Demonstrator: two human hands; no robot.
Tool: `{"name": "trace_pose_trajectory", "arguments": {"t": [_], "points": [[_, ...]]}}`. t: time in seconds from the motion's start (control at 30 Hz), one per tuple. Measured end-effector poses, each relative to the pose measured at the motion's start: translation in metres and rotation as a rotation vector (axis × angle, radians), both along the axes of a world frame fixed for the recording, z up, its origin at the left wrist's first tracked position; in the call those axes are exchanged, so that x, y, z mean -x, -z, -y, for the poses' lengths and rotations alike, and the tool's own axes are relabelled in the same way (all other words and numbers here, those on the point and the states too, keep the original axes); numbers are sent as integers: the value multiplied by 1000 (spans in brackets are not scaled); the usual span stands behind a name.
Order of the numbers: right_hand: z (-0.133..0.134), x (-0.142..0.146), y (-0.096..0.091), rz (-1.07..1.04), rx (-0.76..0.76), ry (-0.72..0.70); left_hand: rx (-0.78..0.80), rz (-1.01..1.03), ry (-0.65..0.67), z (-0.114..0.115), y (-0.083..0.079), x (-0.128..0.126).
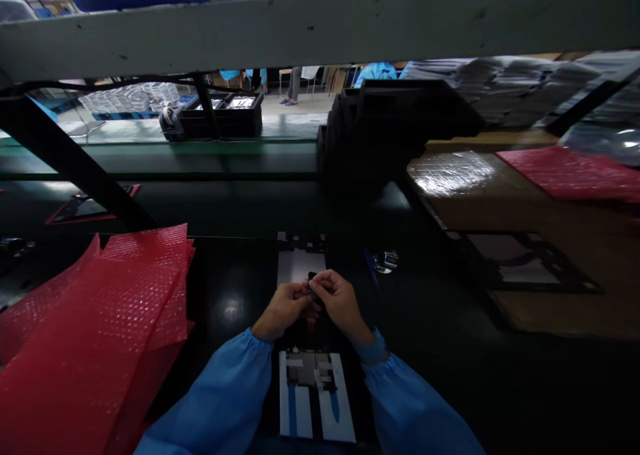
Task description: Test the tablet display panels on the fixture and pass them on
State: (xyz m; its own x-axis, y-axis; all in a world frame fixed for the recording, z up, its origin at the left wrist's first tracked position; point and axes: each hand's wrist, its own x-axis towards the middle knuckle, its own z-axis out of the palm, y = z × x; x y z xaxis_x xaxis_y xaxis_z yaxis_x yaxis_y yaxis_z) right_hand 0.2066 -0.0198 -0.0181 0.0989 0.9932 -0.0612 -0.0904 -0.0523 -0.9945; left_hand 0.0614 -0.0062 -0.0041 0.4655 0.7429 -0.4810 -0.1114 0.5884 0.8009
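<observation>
My left hand [283,310] and my right hand [339,300] meet over the dark work surface, fingers pinched together on a small dark part [311,280] between the fingertips. Both arms wear blue sleeves. Under the hands lies a flat grey panel with a black frame [300,258]. Closer to me, between my forearms, sits another flat piece [315,395] with white and blue strips and a dark cut-out middle. What the small part is I cannot make out.
A pile of red bubble-wrap bags [95,328] lies at the left. A stack of black trays [380,135] stands behind the hands. To the right are a brown table [550,295] with a black frame [525,262] and red bags [570,172]. A grey shelf beam [320,28] crosses overhead.
</observation>
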Motion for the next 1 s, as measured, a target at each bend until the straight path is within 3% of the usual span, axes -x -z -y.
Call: {"name": "trace_pose_trajectory", "arguments": {"t": [0.27,1.0], "points": [[0,-1,3,28,-12,15,50,-5,-41,1,0,-2],[1,5,2,84,-24,34,-49,1,-148,7,-4,-6]]}}
